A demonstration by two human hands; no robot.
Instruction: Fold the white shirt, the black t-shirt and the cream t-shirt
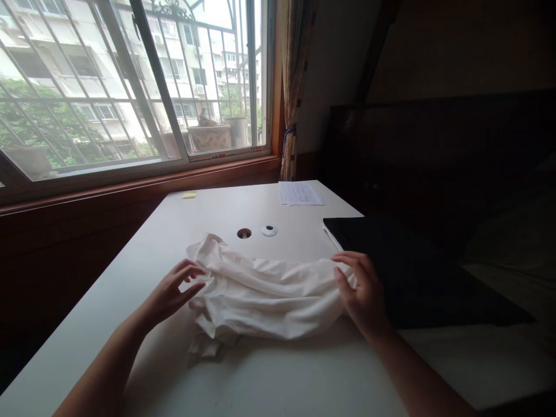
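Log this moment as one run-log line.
left hand: touching white cloth, left end | right hand: gripping right end | cloth: crumpled on white table | black folder: right

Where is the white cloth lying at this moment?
In the head view the white cloth lies crumpled on the white table, between the left hand and the right hand, just in front of the round hole.

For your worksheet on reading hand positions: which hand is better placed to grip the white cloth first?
The right hand, probably: its fingers already curl over the edge of the white cloth. The left hand is open, only its fingertips at the cloth.
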